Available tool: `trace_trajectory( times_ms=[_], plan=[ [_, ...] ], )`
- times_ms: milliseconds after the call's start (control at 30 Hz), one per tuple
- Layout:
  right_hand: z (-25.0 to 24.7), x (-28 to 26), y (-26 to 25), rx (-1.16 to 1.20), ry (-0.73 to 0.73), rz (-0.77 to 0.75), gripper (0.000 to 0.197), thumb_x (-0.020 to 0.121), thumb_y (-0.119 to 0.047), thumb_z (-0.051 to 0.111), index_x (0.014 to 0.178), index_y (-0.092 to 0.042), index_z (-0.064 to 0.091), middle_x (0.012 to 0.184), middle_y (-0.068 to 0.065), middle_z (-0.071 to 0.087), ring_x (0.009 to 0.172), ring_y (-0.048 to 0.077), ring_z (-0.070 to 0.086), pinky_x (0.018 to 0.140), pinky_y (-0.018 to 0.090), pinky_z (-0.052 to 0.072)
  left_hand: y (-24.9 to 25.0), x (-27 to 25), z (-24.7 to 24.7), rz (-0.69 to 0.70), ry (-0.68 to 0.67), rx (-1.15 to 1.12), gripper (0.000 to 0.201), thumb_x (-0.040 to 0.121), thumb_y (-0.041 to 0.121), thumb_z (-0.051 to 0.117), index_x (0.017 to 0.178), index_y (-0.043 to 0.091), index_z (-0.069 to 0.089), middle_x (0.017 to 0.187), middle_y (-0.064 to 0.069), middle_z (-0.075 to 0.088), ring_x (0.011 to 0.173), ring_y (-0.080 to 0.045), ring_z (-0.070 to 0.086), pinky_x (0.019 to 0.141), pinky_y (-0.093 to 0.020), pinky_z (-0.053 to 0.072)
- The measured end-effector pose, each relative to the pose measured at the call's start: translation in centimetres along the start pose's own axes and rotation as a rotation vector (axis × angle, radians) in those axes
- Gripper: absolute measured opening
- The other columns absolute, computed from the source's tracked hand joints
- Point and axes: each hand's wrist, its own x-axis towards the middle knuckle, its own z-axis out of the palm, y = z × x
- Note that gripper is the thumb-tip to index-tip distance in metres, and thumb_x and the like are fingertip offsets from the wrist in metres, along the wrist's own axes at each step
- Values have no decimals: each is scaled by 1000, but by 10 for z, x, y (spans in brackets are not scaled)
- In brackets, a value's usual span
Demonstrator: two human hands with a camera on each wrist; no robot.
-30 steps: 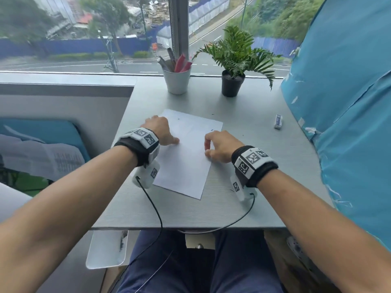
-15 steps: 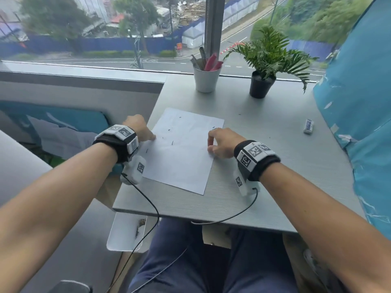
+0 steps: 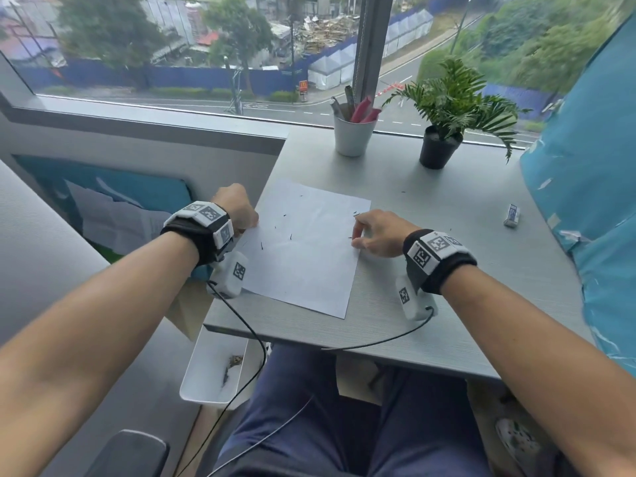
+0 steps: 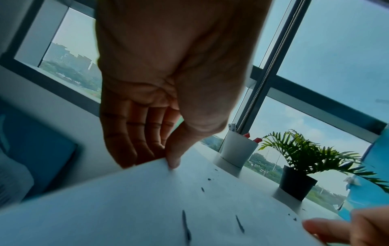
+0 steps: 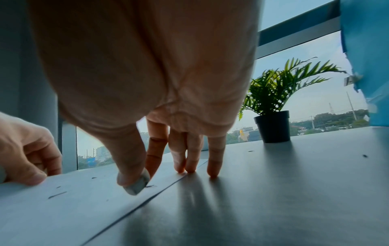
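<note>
Pen cup (image 3: 351, 137) and potted plant (image 3: 438, 151) beyond paper (image 3: 303, 256), eraser (image 3: 511, 215) apart at right.

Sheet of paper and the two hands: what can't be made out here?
Dark specks on the sheet of paper: too small or blurred in every view to identify.
Right hand: grey bit at its thumb tip, right wrist view, blurred; nail or paper edge unclear.
Left hand: fingers hidden by its back, head view.

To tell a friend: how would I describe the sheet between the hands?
On the grey desk by the window, before the pen cup, lies a white sheet. Only it is flat and flecked, left hand pinching one edge, right hand touching the other.
</note>
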Motion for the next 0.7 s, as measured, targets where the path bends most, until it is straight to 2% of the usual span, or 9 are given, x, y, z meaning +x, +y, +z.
trace_trajectory(
  times_ms=[100,133,200,300,400,500,567,667,700],
  plan=[
    [-2,-2,9,59,43,37,11,87,-30,65,94,-22,67,102,-4,60,101,18,56,79,27,39,7,-3,-8,62,54,-106,9,83,14,69,85,11,77,90,-11,74,78,-29,71,73,-36,62],
    [-4,-3,12,94,70,57,11,87,-30,66,94,-21,67,104,-3,61,101,17,56,80,27,40,10,-4,-12,89,80,-136,10,84,14,68,83,11,78,90,-12,74,82,-30,71,77,-38,62],
    [-9,-5,18,170,145,100,11,88,-28,67,95,-20,67,105,-2,62,101,16,57,83,26,41,19,-7,-22,138,141,-175,13,85,15,65,78,11,75,89,-12,73,81,-30,71,78,-35,61],
    [-18,-5,26,240,256,122,9,87,-27,69,91,-21,65,109,0,63,103,16,60,88,31,48,35,-15,-38,262,259,-134,16,86,15,62,75,17,73,89,-11,73,85,-29,67,80,-34,57],
    [-32,-6,26,277,359,107,8,87,-27,69,89,-21,65,108,4,68,105,19,63,93,37,52,50,-25,-54,393,395,-46,13,88,19,63,86,18,76,95,-9,70,88,-31,63,77,-35,52],
    [-48,-8,23,311,523,75,8,86,-27,69,91,-20,67,107,5,68,106,19,62,94,32,48,66,-35,-70,532,528,32,13,91,19,63,91,15,75,95,-9,69,82,-30,62,70,-35,47],
    [-59,-9,20,318,635,50,13,85,-28,71,94,-18,71,111,6,67,111,20,59,96,28,44,75,-40,-78,641,610,77,15,93,16,61,91,10,74,93,-10,69,76,-26,58,66,-32,41],
    [-72,-7,18,325,743,3,14,82,-29,73,94,-21,73,126,6,61,118,21,55,104,36,41,86,-49,-86,751,696,111,18,95,15,60,90,7,74,91,-9,68,70,-20,50,64,-31,36],
    [-76,-7,17,330,758,-5,14,82,-29,73,94,-20,74,130,5,59,115,18,56,104,36,41,89,-51,-88,779,719,116,19,96,16,59,91,7,75,91,-9,68,69,-20,48,64,-31,35]
  ],
)
